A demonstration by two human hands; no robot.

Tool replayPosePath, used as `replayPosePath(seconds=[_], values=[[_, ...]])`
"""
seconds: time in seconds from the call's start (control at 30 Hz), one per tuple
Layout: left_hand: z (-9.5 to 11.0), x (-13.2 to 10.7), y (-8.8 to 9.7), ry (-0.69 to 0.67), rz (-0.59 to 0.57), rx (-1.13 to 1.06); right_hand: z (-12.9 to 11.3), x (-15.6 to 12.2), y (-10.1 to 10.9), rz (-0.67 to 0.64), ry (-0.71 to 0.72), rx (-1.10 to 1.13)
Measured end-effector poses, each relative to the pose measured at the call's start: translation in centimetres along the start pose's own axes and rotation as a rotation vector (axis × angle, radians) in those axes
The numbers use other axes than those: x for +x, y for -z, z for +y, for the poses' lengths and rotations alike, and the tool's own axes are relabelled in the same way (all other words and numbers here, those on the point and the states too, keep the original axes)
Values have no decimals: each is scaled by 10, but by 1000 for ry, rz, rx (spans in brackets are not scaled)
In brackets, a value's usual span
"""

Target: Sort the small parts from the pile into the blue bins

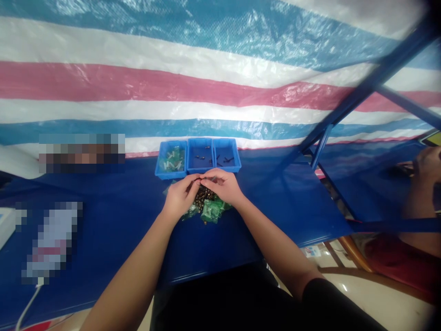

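Observation:
My left hand [179,197] and my right hand [223,186] meet fingertip to fingertip above a pile of small brass-coloured and dark metal pieces [203,196], which look like screws. Thumb and fingers are pinched together on both hands. Whatever they hold is too small to make out. Crumpled green plastic packets [212,210] lie at the front of the pile, below my right hand. Just beyond my fingers, three blue bins stand side by side: a left bin [171,175] with green packets and pale pieces, a middle bin [200,169] and a right bin [229,168] with several screws.
All of this rests on a blue table [275,197]. A blurred-out flat object with a white cable [27,301] lies at the left. Blue metal bars [344,105] slant up on the right, and another person's hand [429,165] is beyond them. A striped sheet [172,82] hangs behind.

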State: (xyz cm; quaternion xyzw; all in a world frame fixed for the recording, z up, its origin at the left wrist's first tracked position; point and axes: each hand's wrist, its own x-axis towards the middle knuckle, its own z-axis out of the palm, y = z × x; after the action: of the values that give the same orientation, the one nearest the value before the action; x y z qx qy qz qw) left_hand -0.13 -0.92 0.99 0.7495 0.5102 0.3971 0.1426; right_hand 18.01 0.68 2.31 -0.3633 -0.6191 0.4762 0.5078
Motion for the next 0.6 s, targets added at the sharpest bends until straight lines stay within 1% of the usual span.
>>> replayPosePath(seconds=[0.1,0.17,0.33,0.4,0.47,0.6], values=[[2,0,1,43,23,8,3,0,0,36,-38,-8],[3,-1,1,49,49,3,4,0,1,51,-40,-64],[4,0,0,-10,88,-7,3,-2,2,40,105,-359],[3,1,-1,-19,88,-4,2,-3,2,36,112,-439],[3,1,-2,-15,76,2,1,-3,3,38,92,-460],[2,1,-2,24,46,-5,0,-3,3,55,76,-400]])
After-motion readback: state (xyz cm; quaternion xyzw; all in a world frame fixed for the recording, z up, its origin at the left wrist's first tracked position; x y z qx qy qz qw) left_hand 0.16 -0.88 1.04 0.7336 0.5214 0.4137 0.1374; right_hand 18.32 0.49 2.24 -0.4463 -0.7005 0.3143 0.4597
